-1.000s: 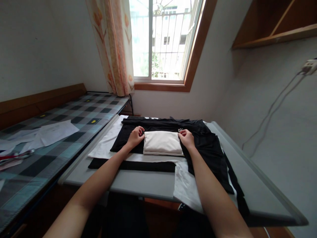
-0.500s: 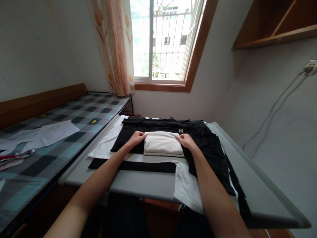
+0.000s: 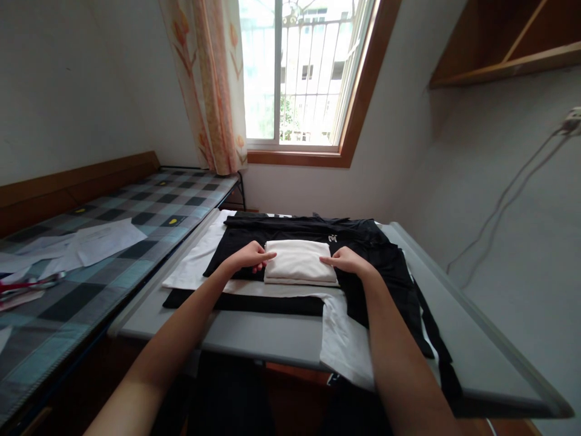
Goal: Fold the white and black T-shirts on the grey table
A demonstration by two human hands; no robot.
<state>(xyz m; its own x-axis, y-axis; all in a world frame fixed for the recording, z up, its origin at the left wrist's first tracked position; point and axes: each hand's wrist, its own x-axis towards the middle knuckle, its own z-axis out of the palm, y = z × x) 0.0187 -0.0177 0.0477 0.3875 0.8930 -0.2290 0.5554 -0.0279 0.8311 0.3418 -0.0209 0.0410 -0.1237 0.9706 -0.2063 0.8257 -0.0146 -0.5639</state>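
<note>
A folded white cloth bundle (image 3: 301, 263) lies on a black garment (image 3: 240, 242) spread over the table. My left hand (image 3: 251, 257) grips the bundle's left edge, thumb on top and fingers lower down beside it. At the right edge, my right hand (image 3: 348, 260) pinches the cloth with its thumb and fingers. Beneath the black garment is a white shirt (image 3: 347, 345), whose sleeve hangs over the table's front edge. A black strip of fabric (image 3: 267, 304) shows under the white layer.
The grey table (image 3: 267, 332) carries the layered clothes. To the left is a bed with a checked cover (image 3: 136, 209), bearing loose papers (image 3: 106, 242). A curtain (image 3: 218, 91) hangs beside the window. A wooden shelf (image 3: 521, 69) is at the upper right, above cables on the wall.
Both hands have slid from the bundle's far corners a little nearer along its side edges. The bundle itself has hardly moved.
</note>
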